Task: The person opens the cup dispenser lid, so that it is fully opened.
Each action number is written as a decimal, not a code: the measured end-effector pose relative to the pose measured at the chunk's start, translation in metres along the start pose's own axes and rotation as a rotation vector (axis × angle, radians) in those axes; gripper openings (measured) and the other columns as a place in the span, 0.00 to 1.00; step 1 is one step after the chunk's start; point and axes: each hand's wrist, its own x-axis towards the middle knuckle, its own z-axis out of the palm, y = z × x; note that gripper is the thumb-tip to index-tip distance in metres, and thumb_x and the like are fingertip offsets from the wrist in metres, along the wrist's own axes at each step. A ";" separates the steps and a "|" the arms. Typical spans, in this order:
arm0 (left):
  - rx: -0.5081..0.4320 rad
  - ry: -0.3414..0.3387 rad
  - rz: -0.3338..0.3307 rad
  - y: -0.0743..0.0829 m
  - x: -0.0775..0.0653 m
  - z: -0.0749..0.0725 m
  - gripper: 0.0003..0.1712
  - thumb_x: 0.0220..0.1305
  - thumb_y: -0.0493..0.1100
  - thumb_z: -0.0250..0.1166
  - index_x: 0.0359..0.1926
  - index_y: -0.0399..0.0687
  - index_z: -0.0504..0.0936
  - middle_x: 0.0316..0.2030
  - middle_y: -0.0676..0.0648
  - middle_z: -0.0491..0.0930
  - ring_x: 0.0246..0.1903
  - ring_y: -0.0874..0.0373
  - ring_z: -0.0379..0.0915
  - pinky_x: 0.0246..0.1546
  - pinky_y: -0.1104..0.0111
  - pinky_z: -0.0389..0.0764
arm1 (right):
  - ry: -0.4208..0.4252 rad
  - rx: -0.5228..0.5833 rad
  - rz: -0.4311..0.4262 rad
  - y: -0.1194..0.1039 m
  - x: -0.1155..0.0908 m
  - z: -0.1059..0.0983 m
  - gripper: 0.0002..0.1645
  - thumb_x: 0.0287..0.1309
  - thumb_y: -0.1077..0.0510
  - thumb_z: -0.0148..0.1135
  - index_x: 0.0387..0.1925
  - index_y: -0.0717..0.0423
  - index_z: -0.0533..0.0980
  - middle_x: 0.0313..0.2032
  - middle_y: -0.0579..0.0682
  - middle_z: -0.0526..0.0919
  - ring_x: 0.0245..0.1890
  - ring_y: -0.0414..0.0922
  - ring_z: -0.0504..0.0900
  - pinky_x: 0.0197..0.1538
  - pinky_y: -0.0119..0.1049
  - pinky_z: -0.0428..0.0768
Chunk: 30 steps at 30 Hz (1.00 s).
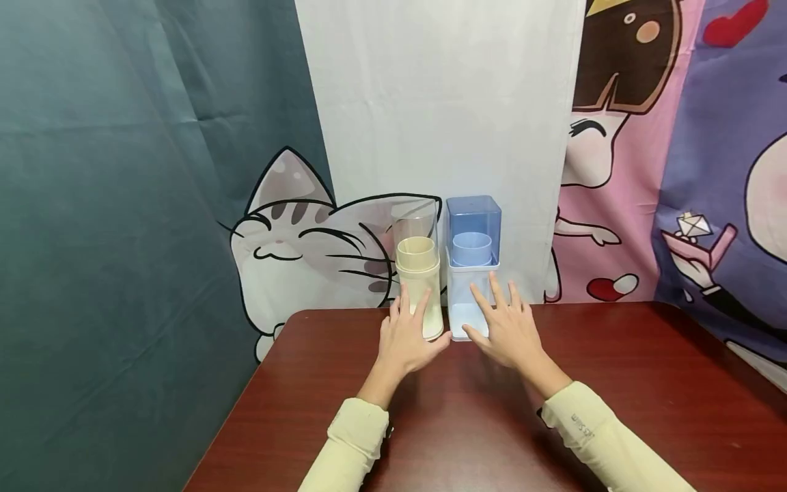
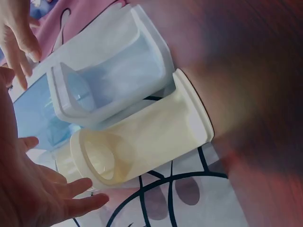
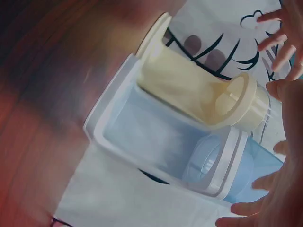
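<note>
A cream dispenser (image 1: 418, 276) with a rounded body and a clear top stands upright near the table's back edge. Beside it on the right is a square dispenser (image 1: 460, 294), pale blue below with a translucent blue cover. Each has an open front and a short cylinder inside its upper part. My left hand (image 1: 406, 339), fingers spread, overlaps the lower part of the cream one in the head view. Fingers apart, my right hand (image 1: 509, 331) is in front of the blue one's lower right side. Both wrist views show the hands with nothing gripped.
Both dispensers stand on a dark red-brown wooden table (image 1: 467, 437). Right behind them hangs a white cloth (image 1: 443, 102) with a cartoon cat (image 1: 295, 253) to the left. A grey-green curtain (image 1: 111, 273) borders the left, and pink and purple printed cloth (image 1: 639, 239) the right.
</note>
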 end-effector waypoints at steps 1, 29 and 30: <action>-0.039 -0.005 -0.023 0.001 0.001 0.000 0.52 0.53 0.76 0.57 0.76 0.65 0.57 0.77 0.38 0.44 0.69 0.41 0.56 0.51 0.44 0.74 | 0.006 0.010 0.013 -0.001 0.000 0.000 0.51 0.53 0.30 0.62 0.74 0.48 0.62 0.73 0.66 0.56 0.66 0.74 0.60 0.50 0.69 0.72; -0.648 0.191 -0.249 0.001 -0.002 -0.013 0.48 0.51 0.60 0.74 0.69 0.48 0.65 0.67 0.40 0.63 0.65 0.41 0.61 0.59 0.45 0.69 | 0.299 0.418 0.421 -0.029 0.062 -0.002 0.55 0.51 0.36 0.70 0.75 0.48 0.58 0.70 0.67 0.57 0.64 0.67 0.63 0.45 0.68 0.74; -0.669 0.178 -0.243 0.003 -0.003 -0.012 0.49 0.51 0.60 0.74 0.69 0.47 0.64 0.67 0.40 0.63 0.65 0.41 0.62 0.59 0.45 0.69 | 0.305 0.421 0.440 -0.028 0.063 -0.004 0.56 0.50 0.36 0.71 0.75 0.47 0.57 0.71 0.67 0.56 0.65 0.67 0.62 0.46 0.68 0.73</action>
